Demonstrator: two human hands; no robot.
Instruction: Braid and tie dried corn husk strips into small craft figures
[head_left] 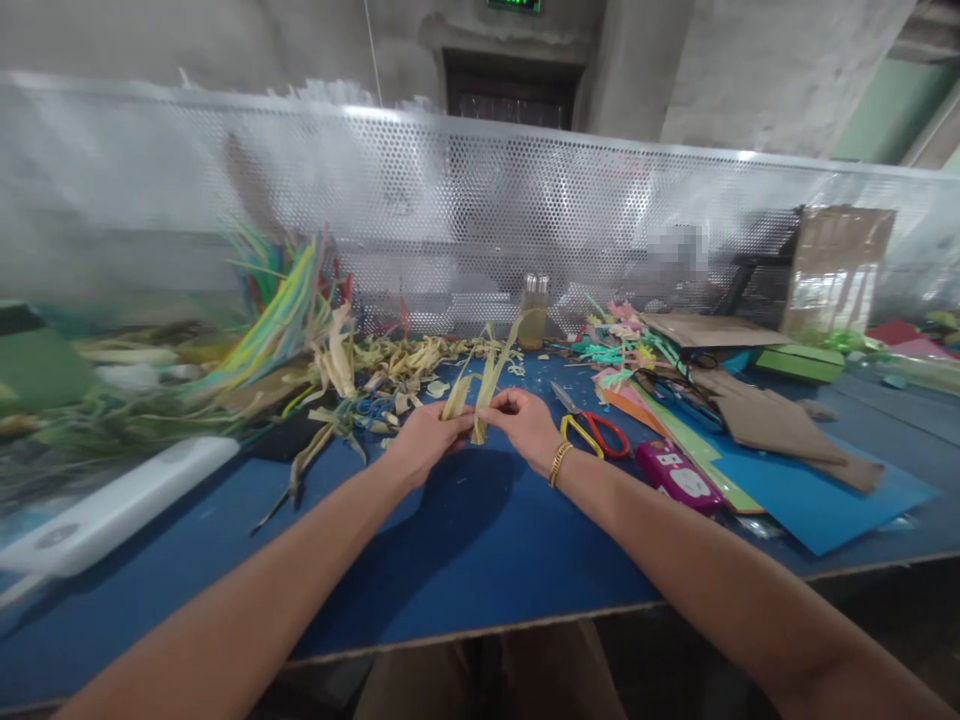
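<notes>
pale dried leaf strips (480,385) sit mid tabletop (465,540), pinched at their base by left hand (424,440) and right hand (525,420), fingers pressed together. keeping that pinch low and firm likely stops them slipping; scissors (592,428) lie at three o'clock.

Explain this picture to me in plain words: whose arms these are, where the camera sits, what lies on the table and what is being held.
There is no machine here. The single picture comes from a camera worn on a person's head, looking forward and down, so both bare arms reaching in are that person's own. The left hand and the right hand, which has a gold bangle at the wrist, meet over a blue table and together pinch pale dried leaf strips that fan upward. Just right of the hands lie scissors with yellow and red handles and a pink case. Further right are coloured paper sheets and brown card. To the left sit more leaf scraps and a bundle of coloured strips. A perforated metal screen backs the table.
</notes>
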